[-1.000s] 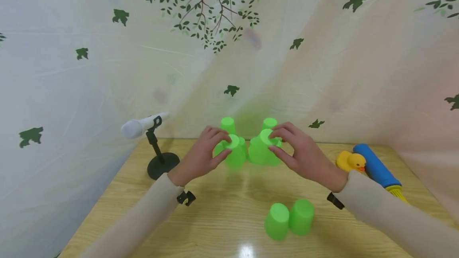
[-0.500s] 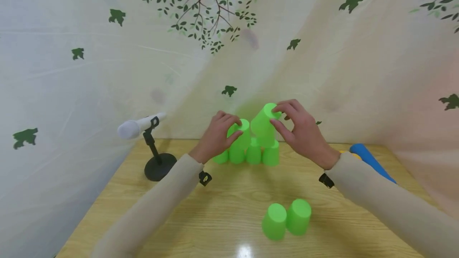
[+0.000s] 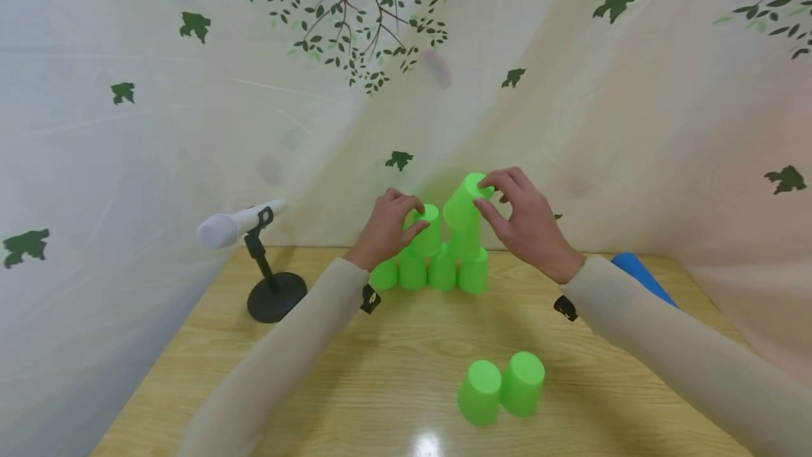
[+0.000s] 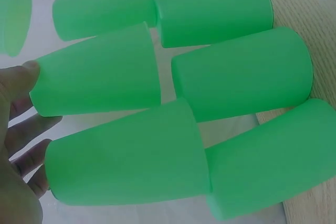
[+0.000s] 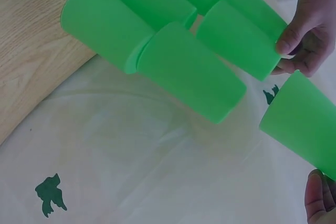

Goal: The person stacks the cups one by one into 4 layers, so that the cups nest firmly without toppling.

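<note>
Upside-down green plastic cups form a stack at the back of the table, with a bottom row of several cups (image 3: 442,272) and a second row on it. My left hand (image 3: 390,228) pinches the base of a second-row cup (image 4: 97,72), thumb on one side and fingers on the other. Beside it a right-hand second-row cup (image 5: 191,72) rests untouched. My right hand (image 3: 529,221) grips another cup (image 3: 465,201) near its base, tilted, above the second row. In the right wrist view this cup hangs apart from the stack.
Two upside-down green cups (image 3: 480,393) stand near the front of the table (image 3: 355,372). A white microphone (image 3: 231,226) on a black stand is at the left. A blue tube (image 3: 643,277) lies at the right, partly hidden by my sleeve. A patterned cloth hangs behind.
Both hands have risen from the lower level with their cups. The left hand's cup now sits on the bottom row; the right hand's cup has moved up and tilted above the second row.
</note>
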### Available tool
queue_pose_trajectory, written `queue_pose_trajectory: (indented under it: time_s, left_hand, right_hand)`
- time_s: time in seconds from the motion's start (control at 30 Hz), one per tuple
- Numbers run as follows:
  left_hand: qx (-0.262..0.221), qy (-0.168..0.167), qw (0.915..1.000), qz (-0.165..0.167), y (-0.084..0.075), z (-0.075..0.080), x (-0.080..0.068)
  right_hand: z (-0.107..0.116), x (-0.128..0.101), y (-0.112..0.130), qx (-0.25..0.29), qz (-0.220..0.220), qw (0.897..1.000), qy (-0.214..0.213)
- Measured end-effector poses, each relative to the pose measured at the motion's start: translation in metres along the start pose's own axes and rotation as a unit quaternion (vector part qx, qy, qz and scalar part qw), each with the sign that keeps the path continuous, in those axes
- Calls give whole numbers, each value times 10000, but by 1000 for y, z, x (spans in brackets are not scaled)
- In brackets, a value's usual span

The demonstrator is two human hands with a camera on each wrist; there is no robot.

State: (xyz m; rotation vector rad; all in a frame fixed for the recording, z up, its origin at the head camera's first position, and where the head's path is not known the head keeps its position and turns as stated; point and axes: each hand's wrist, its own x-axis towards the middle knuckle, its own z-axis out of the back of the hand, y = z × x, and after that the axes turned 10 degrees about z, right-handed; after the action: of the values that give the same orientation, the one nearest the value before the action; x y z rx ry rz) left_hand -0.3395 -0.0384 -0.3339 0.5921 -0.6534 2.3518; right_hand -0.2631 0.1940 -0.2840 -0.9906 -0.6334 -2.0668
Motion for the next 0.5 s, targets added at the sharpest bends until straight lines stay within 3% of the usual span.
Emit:
queue_pose_trajectory:
  time_s: [0.5]
  left_hand:
    - [357, 482, 9977, 324, 1, -7, 6]
  right_hand:
    - [-7, 15, -8, -88, -165, 9997, 146]
